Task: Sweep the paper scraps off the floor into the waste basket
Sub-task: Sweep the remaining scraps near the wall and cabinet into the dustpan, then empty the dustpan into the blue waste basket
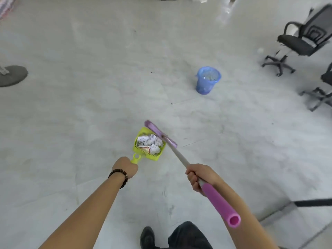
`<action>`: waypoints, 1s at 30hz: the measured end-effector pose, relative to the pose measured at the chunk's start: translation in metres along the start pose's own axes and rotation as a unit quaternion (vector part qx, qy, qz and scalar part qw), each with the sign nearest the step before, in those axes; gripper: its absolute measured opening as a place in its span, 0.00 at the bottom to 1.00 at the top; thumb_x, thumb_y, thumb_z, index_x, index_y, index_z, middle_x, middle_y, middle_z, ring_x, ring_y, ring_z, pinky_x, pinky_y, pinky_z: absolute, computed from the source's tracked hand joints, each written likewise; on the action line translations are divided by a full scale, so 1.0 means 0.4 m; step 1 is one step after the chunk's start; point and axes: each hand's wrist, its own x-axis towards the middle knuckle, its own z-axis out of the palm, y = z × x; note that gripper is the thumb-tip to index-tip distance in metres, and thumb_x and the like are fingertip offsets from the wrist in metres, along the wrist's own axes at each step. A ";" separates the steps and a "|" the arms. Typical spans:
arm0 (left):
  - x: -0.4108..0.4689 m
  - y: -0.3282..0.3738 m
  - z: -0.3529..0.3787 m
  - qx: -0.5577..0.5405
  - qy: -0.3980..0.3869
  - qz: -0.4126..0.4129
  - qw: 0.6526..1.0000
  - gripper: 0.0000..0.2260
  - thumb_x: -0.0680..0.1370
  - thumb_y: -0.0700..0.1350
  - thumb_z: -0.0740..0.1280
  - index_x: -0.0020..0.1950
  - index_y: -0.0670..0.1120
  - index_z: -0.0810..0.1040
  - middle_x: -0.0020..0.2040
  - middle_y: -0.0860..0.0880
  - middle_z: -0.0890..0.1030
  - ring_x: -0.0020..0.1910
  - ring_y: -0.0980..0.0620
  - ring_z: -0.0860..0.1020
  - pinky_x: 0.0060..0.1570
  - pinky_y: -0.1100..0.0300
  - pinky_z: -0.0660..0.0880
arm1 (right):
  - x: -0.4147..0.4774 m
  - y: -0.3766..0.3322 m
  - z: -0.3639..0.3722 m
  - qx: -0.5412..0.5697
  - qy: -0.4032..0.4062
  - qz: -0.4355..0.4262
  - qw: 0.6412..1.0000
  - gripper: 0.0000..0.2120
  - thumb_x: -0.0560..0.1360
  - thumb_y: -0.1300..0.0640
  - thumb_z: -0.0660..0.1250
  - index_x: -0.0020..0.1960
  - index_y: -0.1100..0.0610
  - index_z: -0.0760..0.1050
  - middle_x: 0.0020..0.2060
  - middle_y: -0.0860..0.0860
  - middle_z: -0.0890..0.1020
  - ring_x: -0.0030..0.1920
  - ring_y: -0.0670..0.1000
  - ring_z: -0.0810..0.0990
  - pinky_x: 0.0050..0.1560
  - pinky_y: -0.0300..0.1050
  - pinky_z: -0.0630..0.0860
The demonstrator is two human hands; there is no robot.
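Note:
A lime-green dustpan holds several crumpled white paper scraps. My left hand, a bead bracelet on its wrist, grips the dustpan's handle from behind. My right hand grips the broom on its grey shaft just above the pink grip. The broom's purple head lies against the dustpan's right edge. The waste basket, lined with a blue bag, stands upright on the floor farther away to the right.
Two black office chairs stand at the right. A grey round stand base sits at the far left. My dark shoe and trouser leg are at the bottom. A small white ball lies near the chair.

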 end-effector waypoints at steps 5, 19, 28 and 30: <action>0.156 0.297 0.003 0.079 -0.009 0.074 0.994 0.09 0.72 0.40 0.64 0.33 0.43 0.67 0.31 0.47 0.70 0.31 0.45 0.70 0.30 0.62 0.65 | 0.080 -0.178 -0.101 0.085 0.035 -0.030 0.995 0.10 0.74 0.66 0.61 0.35 0.57 0.67 0.22 0.48 0.68 0.18 0.43 0.64 0.18 0.33 0.62; 0.638 1.081 -0.036 0.132 0.023 0.129 0.983 0.09 0.72 0.39 0.63 0.33 0.43 0.66 0.30 0.46 0.69 0.31 0.44 0.70 0.33 0.60 0.66 | 0.345 -0.925 -0.405 0.215 0.051 -0.065 0.973 0.11 0.74 0.67 0.61 0.34 0.57 0.66 0.21 0.48 0.67 0.18 0.43 0.63 0.17 0.32 0.60; 0.944 1.456 -0.083 0.071 0.015 0.146 0.987 0.12 0.72 0.39 0.64 0.31 0.43 0.64 0.29 0.47 0.66 0.29 0.46 0.67 0.31 0.61 0.63 | 0.511 -1.337 -0.493 0.223 0.078 -0.088 0.968 0.10 0.75 0.67 0.60 0.36 0.57 0.66 0.21 0.47 0.66 0.17 0.43 0.62 0.17 0.32 0.58; 1.029 1.542 -0.089 0.069 0.014 0.162 0.984 0.12 0.72 0.39 0.64 0.31 0.44 0.63 0.28 0.47 0.66 0.28 0.46 0.67 0.29 0.62 0.62 | 0.563 -1.420 -0.504 0.234 0.095 -0.094 0.963 0.10 0.74 0.67 0.60 0.37 0.57 0.66 0.22 0.47 0.66 0.17 0.43 0.62 0.17 0.32 0.58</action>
